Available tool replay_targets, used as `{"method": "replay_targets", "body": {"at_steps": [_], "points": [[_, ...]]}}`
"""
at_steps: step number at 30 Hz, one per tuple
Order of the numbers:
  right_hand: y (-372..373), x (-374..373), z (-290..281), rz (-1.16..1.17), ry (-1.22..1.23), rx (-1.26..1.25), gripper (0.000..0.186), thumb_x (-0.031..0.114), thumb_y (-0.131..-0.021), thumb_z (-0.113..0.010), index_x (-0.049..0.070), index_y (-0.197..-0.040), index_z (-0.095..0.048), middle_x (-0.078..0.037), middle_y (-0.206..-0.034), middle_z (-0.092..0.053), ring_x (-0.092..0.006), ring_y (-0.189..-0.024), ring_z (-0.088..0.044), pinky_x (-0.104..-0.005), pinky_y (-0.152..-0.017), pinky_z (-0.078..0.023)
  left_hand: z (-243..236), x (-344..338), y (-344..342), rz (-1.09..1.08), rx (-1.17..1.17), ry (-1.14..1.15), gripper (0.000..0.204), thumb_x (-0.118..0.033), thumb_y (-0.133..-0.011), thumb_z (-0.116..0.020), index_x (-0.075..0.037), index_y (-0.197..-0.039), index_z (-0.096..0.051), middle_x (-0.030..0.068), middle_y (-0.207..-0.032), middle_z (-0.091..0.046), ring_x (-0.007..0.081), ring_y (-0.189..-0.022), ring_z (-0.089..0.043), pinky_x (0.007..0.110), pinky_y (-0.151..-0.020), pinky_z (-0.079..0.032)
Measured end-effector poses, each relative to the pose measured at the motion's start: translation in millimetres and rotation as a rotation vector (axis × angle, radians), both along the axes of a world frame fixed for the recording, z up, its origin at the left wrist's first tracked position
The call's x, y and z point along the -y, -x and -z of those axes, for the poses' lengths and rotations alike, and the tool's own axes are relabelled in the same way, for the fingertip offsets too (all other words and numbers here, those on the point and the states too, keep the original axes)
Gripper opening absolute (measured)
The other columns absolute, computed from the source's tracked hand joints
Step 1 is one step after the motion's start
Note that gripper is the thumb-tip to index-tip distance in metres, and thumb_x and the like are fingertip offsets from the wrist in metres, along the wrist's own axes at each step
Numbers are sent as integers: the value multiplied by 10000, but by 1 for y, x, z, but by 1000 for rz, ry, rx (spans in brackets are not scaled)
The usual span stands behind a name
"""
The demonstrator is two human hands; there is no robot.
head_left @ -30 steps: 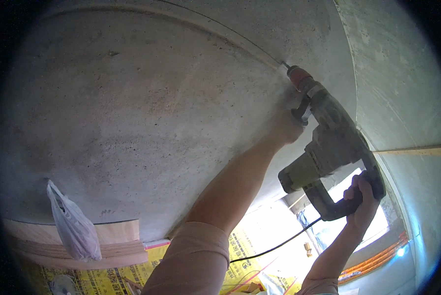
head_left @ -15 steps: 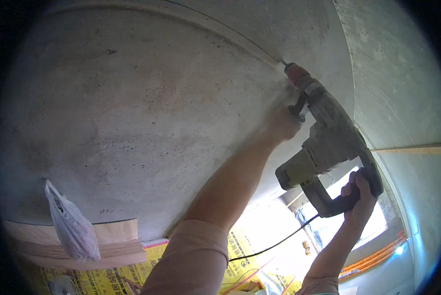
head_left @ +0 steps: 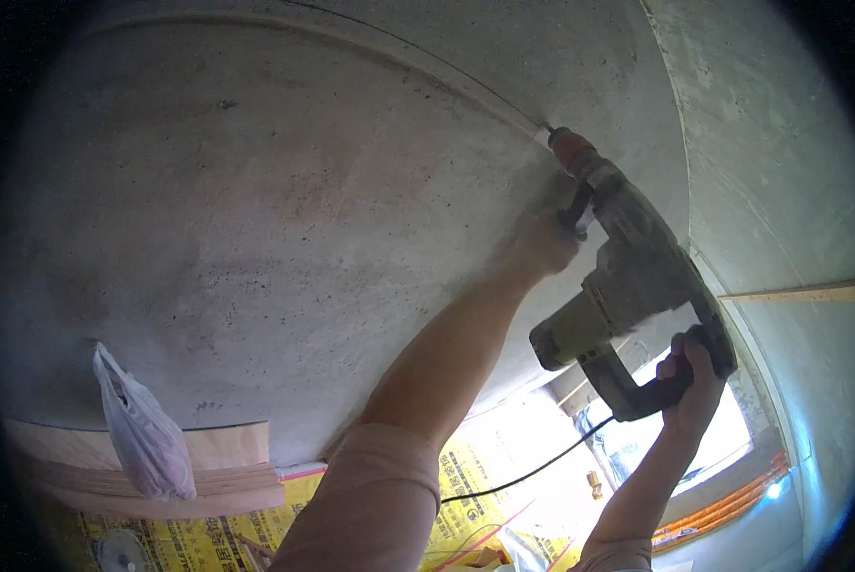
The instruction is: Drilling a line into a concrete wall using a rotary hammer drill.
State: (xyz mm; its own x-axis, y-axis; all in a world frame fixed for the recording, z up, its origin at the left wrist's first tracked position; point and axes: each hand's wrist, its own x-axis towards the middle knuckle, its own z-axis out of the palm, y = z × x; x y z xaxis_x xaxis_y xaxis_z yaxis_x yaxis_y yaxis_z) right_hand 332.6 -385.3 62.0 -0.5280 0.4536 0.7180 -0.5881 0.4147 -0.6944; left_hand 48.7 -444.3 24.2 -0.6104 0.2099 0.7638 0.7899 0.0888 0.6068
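Note:
A dusty rotary hammer drill (head_left: 640, 257) with a reddish chuck is raised at a slant, its tip against the grey concrete surface (head_left: 294, 210) at a dark line. My left hand (head_left: 545, 246) is closed round the black side handle near the chuck. At the rear, my right hand (head_left: 692, 379) wraps the D-shaped grip; the trigger is hidden under its fingers. A black power cord (head_left: 532, 473) runs from the base of the grip down to the left. The bit's point is too small to see clearly.
A white plastic bag (head_left: 143, 429) hangs at lower left before stacked wooden boards (head_left: 227, 446). Yellow printed sheeting (head_left: 194, 543) covers the floor. Orange pipes (head_left: 723, 510) run along the right, below a wooden batten (head_left: 794, 293). A bright window (head_left: 723, 439) lies behind my right arm.
The view has shifted slightly. The drill and both hands keep the same hold, with the tip still at the dark line.

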Motion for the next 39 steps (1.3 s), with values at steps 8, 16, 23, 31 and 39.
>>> {"method": "replay_targets", "body": {"at_steps": [8,16,23,31,39], "points": [[10,4,-7,-158,74,89,105,49,-851,-613,30,-938,-557,-79,-726,-569,-137,-516,-519,-270,-468,-426,12,13,8,-72,186,-41,310,-310,-828,-582,-74,-1011,-665,222,-965,-682,407,-966,-638,473,-828,-509],[-33,6,-12,-182,155,60,100,68,-833,-613,14,-899,-560,-87,-730,-571,-143,-505,-523,-259,-462,-430,-3,32,-58,-93,341,58,387,-330,-839,-594,-80,-1131,-639,229,-1081,-658,394,-1050,-617,466,-906,-495],[-49,10,3,-193,143,6,222,96,-839,-644,-18,-1020,-587,-96,-768,-604,-133,-510,-556,-258,-444,-444,9,26,-61,-94,325,56,422,-362,-853,-580,-19,-1094,-636,244,-1091,-651,395,-1047,-620,464,-903,-494],[-72,28,14,-158,186,-13,250,68,-837,-636,-47,-1054,-592,-129,-785,-640,-141,-502,-565,-247,-433,-430,21,32,-73,-160,226,142,413,-372,-842,-616,-24,-1061,-650,231,-994,-675,401,-1026,-623,461,-863,-500],[-89,74,27,-328,231,66,136,28,-840,-641,-36,-960,-628,-66,-756,-640,-107,-567,-575,-237,-502,-434,52,129,-69,19,60,-247,165,-150,-829,-629,-1,-896,-653,168,-867,-693,311,-777,-657,414,-707,-497]]}}
